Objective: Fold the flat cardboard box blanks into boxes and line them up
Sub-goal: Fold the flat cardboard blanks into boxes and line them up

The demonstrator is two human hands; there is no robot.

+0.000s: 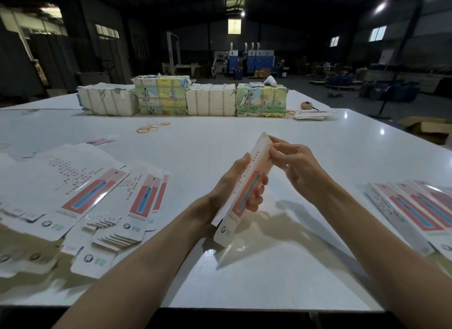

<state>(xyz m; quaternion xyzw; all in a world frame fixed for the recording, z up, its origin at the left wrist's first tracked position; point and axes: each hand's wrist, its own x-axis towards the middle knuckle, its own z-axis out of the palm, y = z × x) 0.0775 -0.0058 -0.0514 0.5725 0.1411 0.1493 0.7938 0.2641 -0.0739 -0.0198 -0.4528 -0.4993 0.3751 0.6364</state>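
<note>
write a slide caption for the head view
Left hand grips a half-folded cardboard box while the right hand pinches its top edge, flat blanks piled at left.

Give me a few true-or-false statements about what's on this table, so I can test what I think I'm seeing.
1. The left hand and the right hand hold the same cardboard box. True.
2. The rubber bands lie on top of the flat blanks. False: they lie on the bare table, closer to the far bundles.
3. The flat blanks are piled on the person's left. True.
4. The right hand rests flat on the table. False: its fingers pinch the box near its upper end.
5. Wrapped bundles stand in a row at the far side of the table. True.
</note>
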